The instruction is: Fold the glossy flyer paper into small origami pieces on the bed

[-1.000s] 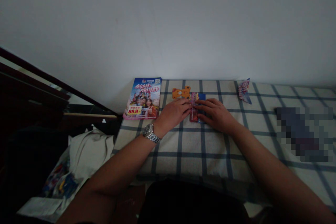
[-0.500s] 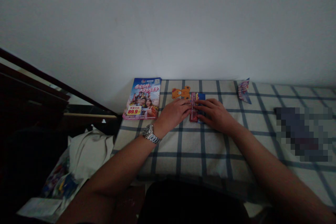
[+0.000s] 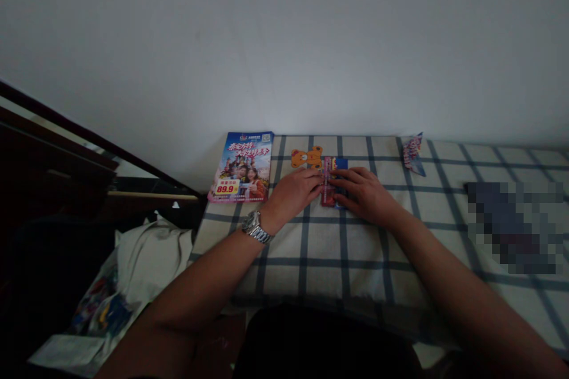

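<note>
A small folded flyer [image 3: 328, 196], pink on one side and blue on the other, lies on the checked cloth between my hands. My left hand [image 3: 296, 189], with a metal watch at the wrist, is closed at its left edge, fingertips on the paper. From the right, my right hand [image 3: 365, 192] holds the same flyer, its fingers and thumb over the blue part. The fingers cover much of the paper, so its folds are partly hidden. Just behind my left hand lies a flat orange bear cutout [image 3: 306, 157].
A stack of printed flyers [image 3: 243, 169] lies at the left end of the checked cloth [image 3: 288, 254]. Back right stands a folded paper piece [image 3: 413, 155]. A blurred dark object [image 3: 511, 228] lies far right. A white bag [image 3: 153, 254] sits lower left. The wall [image 3: 311, 41] rises behind.
</note>
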Demonstrator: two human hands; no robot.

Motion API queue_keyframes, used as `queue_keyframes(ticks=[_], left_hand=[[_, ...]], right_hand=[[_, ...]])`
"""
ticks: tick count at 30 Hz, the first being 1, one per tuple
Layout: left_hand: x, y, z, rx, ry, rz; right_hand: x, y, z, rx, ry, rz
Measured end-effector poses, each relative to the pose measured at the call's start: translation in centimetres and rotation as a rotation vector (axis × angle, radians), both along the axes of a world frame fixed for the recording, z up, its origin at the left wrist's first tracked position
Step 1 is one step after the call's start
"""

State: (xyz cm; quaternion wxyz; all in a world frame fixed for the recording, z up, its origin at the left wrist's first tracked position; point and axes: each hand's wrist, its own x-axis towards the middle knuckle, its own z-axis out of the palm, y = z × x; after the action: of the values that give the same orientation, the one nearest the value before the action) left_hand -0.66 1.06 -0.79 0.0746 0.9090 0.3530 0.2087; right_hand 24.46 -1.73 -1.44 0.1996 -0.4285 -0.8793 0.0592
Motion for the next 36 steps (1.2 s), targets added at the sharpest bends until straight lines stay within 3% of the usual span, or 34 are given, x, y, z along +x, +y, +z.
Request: queue_keyframes(ticks=[36], left_hand=[[-0.01,-0.02,-0.06,-0.028,-0.056,0.029]], right_hand=[[0.05,0.17,-0.11,0.018,0.049,0.025]])
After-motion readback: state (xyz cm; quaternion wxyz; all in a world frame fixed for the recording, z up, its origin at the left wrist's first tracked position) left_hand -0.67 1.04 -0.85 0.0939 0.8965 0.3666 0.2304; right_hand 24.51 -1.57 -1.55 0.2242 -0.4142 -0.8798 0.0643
